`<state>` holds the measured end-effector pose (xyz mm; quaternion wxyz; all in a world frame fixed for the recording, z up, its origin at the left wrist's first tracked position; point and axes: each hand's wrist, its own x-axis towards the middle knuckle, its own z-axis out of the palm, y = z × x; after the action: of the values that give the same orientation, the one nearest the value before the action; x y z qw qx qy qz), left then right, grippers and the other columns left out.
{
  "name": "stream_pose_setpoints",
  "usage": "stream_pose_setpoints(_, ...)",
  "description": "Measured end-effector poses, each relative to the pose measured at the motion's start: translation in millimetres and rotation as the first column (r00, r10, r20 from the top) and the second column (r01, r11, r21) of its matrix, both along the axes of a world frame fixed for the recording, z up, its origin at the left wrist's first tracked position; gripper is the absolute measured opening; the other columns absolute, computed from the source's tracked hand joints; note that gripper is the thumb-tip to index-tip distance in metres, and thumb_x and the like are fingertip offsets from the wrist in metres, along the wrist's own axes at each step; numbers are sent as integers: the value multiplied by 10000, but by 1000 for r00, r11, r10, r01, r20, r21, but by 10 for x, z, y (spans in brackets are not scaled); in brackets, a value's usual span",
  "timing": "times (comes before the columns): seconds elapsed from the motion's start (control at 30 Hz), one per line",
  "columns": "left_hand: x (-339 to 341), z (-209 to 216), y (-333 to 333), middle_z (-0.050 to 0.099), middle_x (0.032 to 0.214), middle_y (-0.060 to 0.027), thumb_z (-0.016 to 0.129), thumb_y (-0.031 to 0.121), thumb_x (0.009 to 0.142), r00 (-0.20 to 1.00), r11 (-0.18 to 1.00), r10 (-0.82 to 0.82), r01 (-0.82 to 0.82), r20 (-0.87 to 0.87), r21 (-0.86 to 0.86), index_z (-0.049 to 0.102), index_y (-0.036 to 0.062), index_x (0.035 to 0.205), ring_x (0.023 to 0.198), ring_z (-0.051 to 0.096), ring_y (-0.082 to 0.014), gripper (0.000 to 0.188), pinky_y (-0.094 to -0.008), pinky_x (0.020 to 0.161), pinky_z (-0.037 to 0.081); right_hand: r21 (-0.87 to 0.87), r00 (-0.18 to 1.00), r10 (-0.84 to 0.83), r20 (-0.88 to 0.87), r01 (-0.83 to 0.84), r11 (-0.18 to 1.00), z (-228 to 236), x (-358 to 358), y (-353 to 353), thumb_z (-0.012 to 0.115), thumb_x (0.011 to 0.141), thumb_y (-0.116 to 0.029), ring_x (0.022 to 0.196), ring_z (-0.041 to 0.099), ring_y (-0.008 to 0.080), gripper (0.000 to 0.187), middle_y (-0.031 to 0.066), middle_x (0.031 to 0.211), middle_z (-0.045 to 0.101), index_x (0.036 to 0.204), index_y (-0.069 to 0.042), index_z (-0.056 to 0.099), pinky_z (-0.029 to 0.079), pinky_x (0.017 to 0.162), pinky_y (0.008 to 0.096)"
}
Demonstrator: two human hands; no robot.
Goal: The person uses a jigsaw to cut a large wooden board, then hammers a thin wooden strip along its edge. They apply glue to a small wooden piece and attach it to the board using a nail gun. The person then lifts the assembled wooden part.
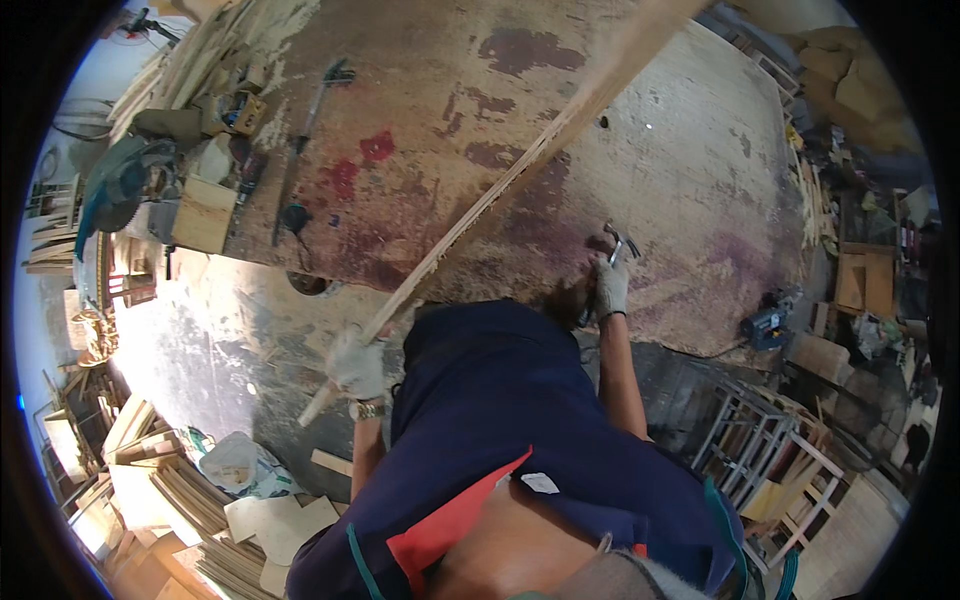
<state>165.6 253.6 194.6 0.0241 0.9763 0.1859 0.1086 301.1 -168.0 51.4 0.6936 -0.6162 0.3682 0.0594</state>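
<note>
My left hand [356,366], in a pale work glove, is closed around a long wooden strip [500,185] near its lower end. The strip slants up and to the right across the workbench [400,110], and its far end leaves the picture at the top. In a matching glove, my right hand [611,288] grips a claw hammer [621,244] by the handle, the metal head pointing away from me above the bench's near edge. The hammer and the strip are apart.
Another hammer [322,98] lies on the bench at the left. A teal saw [112,190] stands beyond the bench's left side. At the right corner sits a dark power tool [765,325]. Wood offcuts [190,490] pile at lower left; a metal frame [745,440] stands at lower right.
</note>
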Motion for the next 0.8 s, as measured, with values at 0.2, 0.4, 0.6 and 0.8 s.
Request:
stream_pose_setpoints(0.2, 111, -165, 383, 653, 864, -81, 839, 257, 691, 994, 992, -96, 100, -52, 80, 640, 109, 899, 841, 649, -306, 324, -427, 715, 515, -167, 985, 154, 73, -141, 976, 720, 261, -92, 598, 950, -58, 452, 505, 118, 112, 24, 681, 609, 1039, 4, 626, 408, 405, 297)
stream_pose_setpoints(0.4, 271, -225, 542, 621, 784, -87, 850, 414, 720, 984, 985, -166, 163, 62, 50, 597, 98, 814, 761, 634, -320, 415, -446, 657, 492, 242, 922, 167, 348, -261, 935, 1378, 260, -205, 613, 949, -93, 464, 452, 85, 120, -30, 628, 475, 1038, -12, 621, 377, 431, 260)
stream_pose_setpoints(0.6, 388, -264, 618, 606, 739, -79, 834, 498, 693, 976, 981, -187, 179, 110, 78, 617, 114, 792, 702, 624, -315, 453, -443, 613, 486, -153, 890, 256, 377, -213, 965, 1894, 294, -44, 607, 1043, -388, 504, 424, 40, 341, -45, 656, 465, 960, -59, 576, 346, 455, 233)
stream_pose_setpoints(0.8, 473, -332, 716, 656, 798, -81, 851, 473, 675, 989, 990, -135, 132, 59, 50, 648, 93, 836, 737, 645, -318, 460, -433, 645, 517, -263, 695, 251, 673, -92, 960, 2888, 648, -162, 584, 1041, -473, 492, 434, 73, 433, -18, 653, 470, 1052, -40, 576, 365, 461, 248)
